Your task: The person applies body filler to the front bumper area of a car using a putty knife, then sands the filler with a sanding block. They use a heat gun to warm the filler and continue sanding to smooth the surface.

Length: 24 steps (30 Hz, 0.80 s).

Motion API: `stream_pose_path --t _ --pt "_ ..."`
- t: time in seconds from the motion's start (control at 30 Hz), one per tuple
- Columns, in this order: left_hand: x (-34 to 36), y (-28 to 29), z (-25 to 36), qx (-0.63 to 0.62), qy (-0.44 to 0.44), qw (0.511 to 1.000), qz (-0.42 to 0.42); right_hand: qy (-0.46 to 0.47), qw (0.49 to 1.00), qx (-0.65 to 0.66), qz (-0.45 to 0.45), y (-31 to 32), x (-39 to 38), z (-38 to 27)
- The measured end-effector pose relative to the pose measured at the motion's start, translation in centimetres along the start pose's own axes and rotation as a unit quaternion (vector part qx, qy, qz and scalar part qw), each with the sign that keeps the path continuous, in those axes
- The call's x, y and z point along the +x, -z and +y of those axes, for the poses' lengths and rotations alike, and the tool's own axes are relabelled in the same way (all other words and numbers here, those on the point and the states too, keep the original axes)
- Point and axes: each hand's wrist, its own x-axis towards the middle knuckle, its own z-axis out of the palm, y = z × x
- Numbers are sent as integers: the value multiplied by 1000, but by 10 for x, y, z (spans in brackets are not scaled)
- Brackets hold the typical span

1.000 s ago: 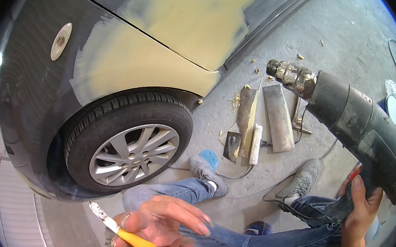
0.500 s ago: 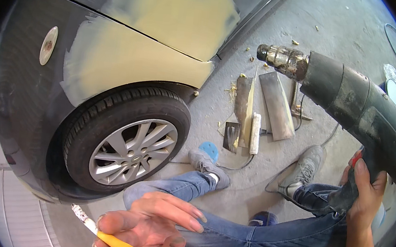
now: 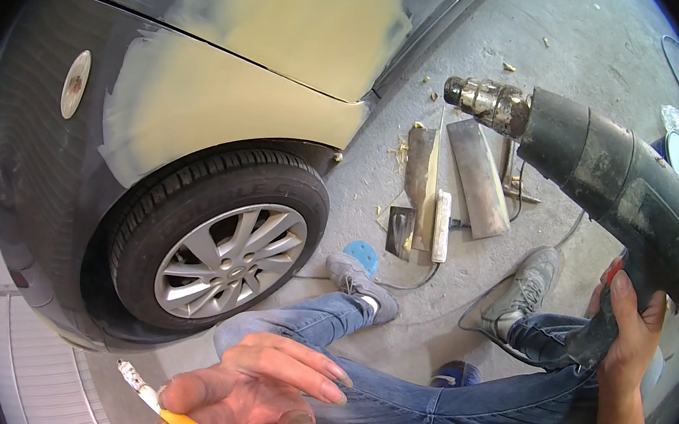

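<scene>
My right hand [image 3: 632, 330] grips the handle of a scuffed black heat gun [image 3: 601, 161], fingers wrapped round it below a red trigger. The gun's worn metal nozzle points left, toward the car panel, and is well apart from it. Low in the view, my left hand [image 3: 255, 389] pinches a lit cigarette [image 3: 141, 386] with a yellow filter and a grey ash tip; its other fingers are loosely bent. A dark car's panels carry a smooth beige filler patch [image 3: 226, 105] that spans a panel gap above the wheel [image 3: 227, 258].
On the concrete floor lie long sanding boards [image 3: 479, 181], a white power strip [image 3: 440, 227], a dark square sheet [image 3: 400, 232] and a blue sanding disc [image 3: 360, 256]. Cables run around my shoes [image 3: 530, 286]. A round can [image 3: 676, 156] stands at far right.
The view has shifted slightly. My left hand with the cigarette sits a little lower and further left; my right hand keeps hold of the heat gun in nearly the same pose.
</scene>
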Motion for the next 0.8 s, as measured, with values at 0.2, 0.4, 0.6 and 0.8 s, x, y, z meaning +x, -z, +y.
stream_pose_path --t 0.2,0.4,0.6,0.8 --pt "-1 1 1 6 18 1000 -23 -9 1000 -20 -6 2 0 -1" --pt "0 3 5 25 30 998 -50 -20 1000 -14 5 4 -1 -1" --pt "-5 -8 5 49 31 998 -10 7 999 -41 -18 5 -1 -1" --pt "0 -1 6 19 46 996 -78 -14 999 -35 -11 5 -1 -2"
